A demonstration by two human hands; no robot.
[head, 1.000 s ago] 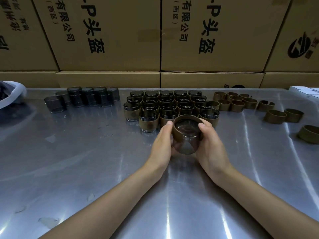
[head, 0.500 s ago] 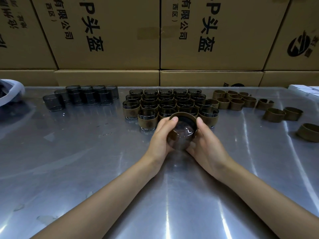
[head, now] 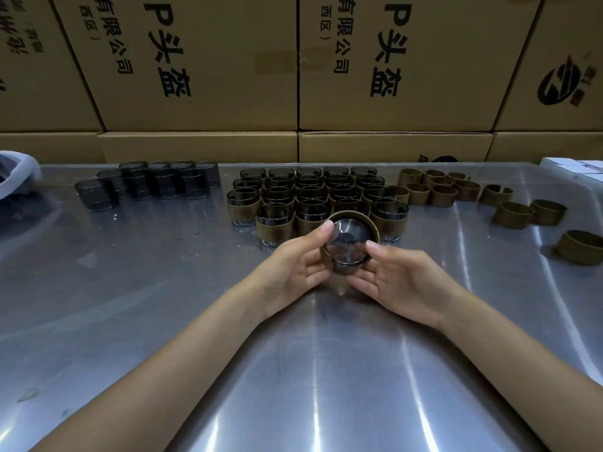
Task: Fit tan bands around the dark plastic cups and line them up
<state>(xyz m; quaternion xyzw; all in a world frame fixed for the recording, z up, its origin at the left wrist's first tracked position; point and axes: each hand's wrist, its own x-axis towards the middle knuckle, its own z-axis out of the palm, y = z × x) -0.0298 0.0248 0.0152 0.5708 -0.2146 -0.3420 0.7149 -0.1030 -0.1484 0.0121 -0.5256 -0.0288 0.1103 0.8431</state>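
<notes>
Since 1 s ago the cup has tipped further over, its base now facing the camera, and both hands have rolled w/ it, palms turning up. It sits at frame centre, just in front of the banded block, held off the worktop.

Left hand: thumb curled onto the cup's left edge, fingers under it. Right hand: thumb on the lower right edge, fingers cupped beneath. So both grips are clamped on the cup. The tan band rings it toward the far end; whether it's fully seated I can't tell.

To do this step well, imo: push the band w/ both thumbs evenly so it doesn't cock to one side; rotate the cup a bit and check the band edge runs parallel to the rim all round. Then turn it upright and set it touching the front-row neighbours, in the gap between them.

Bare cups wait upper left, loose bands upper right, more to the right edge.
</notes>
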